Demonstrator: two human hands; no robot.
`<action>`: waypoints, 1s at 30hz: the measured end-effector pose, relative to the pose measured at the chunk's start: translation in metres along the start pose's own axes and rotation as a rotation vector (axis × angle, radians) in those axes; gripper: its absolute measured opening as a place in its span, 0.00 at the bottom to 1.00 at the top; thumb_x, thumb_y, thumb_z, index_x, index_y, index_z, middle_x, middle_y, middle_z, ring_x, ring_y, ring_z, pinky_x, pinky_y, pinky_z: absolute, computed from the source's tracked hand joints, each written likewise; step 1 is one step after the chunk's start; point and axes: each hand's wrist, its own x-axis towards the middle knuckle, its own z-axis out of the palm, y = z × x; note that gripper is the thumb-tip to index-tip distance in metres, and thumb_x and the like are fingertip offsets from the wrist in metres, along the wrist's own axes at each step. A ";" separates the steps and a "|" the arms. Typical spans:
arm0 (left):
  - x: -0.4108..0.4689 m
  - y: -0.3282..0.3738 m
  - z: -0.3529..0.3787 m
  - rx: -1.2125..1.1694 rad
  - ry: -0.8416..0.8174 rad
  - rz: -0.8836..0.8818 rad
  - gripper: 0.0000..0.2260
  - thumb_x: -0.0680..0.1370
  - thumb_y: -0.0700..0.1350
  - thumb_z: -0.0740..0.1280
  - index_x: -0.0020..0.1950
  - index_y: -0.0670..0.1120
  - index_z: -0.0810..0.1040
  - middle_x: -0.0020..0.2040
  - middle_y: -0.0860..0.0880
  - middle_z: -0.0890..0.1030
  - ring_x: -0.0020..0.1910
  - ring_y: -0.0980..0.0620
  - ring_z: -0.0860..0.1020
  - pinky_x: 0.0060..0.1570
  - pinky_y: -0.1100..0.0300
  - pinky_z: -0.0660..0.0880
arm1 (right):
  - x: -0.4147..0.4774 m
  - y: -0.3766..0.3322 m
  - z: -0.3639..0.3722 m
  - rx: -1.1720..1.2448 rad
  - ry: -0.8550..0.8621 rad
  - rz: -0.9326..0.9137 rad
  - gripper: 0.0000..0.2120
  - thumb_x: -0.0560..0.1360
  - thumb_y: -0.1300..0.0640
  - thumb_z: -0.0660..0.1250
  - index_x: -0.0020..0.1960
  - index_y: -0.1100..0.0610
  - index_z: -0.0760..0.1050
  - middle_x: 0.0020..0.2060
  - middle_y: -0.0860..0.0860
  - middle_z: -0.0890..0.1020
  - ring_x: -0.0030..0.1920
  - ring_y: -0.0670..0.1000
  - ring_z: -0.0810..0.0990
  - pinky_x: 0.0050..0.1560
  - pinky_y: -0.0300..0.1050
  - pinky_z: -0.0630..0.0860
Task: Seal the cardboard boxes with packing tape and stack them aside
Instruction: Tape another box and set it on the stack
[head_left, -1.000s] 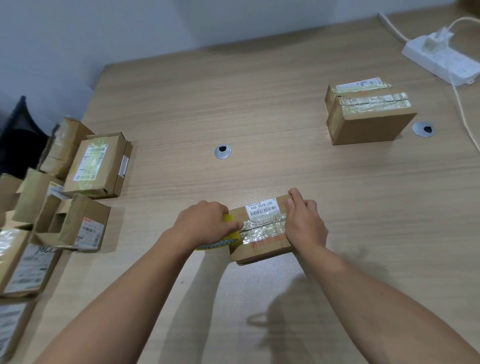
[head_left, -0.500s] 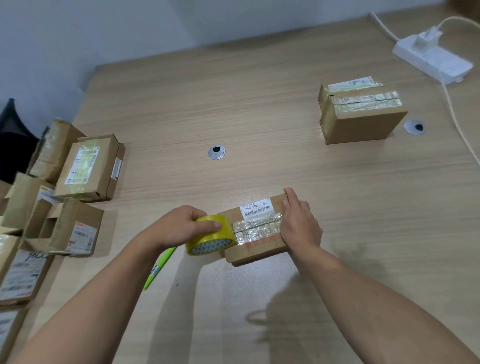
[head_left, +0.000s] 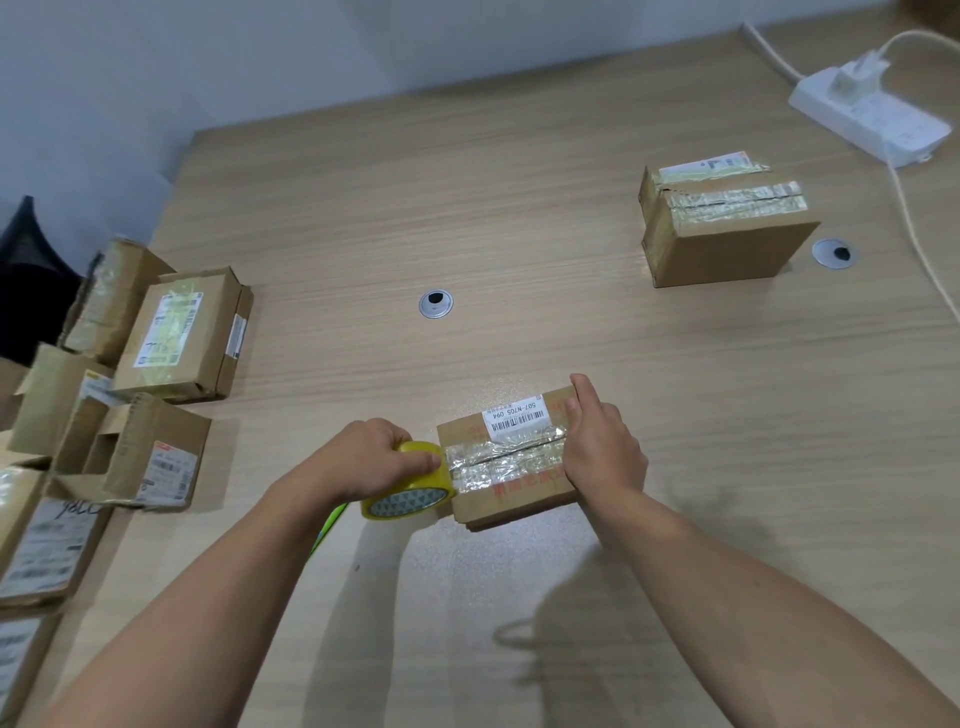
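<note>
A small cardboard box (head_left: 514, 496) lies flat on a wooden table (head_left: 519, 234), close in front of the person, and we take it as our landmark. A strip of shiny clear tape runs along its top seam, just below a white barcode label.

The left hand (head_left: 363, 462) holds a yellow tape roll (head_left: 410, 493) against the box's left end. Its fingers are curled round the roll, with the thumb lying on the outer rim. We judge the roll sits there so the strip can be drawn tight over that edge and then cut. The left forearm reaches in from the lower left, wrist nearly straight.

The right hand (head_left: 602, 452) clasps the box's right end, thumb stretched along the top and the other fingers held together and folded over the edge. This seems meant to pin the box so it does not slide toward the roll. The right forearm comes in from the lower right.

Just left of the roll, a green pen (head_left: 327, 525) peeks out under the left wrist. Far left of the box lies a cluster of other boxes (head_left: 182, 332), some with open flaps. Well beyond the box, to the right, a taped box (head_left: 727, 249) stands alone.
</note>
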 end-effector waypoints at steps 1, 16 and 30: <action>0.001 -0.003 0.001 0.039 0.002 -0.010 0.17 0.77 0.60 0.68 0.38 0.48 0.80 0.39 0.46 0.81 0.41 0.49 0.78 0.39 0.58 0.72 | 0.000 0.000 0.000 0.004 -0.001 0.003 0.18 0.86 0.44 0.44 0.75 0.38 0.57 0.65 0.53 0.74 0.58 0.60 0.77 0.51 0.53 0.66; 0.024 -0.027 0.031 0.208 -0.049 -0.132 0.21 0.76 0.66 0.64 0.50 0.48 0.81 0.45 0.48 0.77 0.46 0.48 0.77 0.43 0.56 0.74 | 0.002 0.002 0.003 0.024 -0.003 0.002 0.20 0.85 0.42 0.44 0.77 0.36 0.56 0.66 0.51 0.75 0.61 0.59 0.76 0.51 0.52 0.64; 0.037 -0.018 0.049 0.181 -0.040 -0.180 0.21 0.75 0.64 0.64 0.51 0.48 0.81 0.47 0.47 0.80 0.45 0.48 0.79 0.48 0.55 0.79 | -0.009 0.014 -0.002 -0.132 -0.019 -0.234 0.39 0.75 0.27 0.59 0.80 0.37 0.48 0.79 0.48 0.48 0.79 0.53 0.48 0.70 0.62 0.65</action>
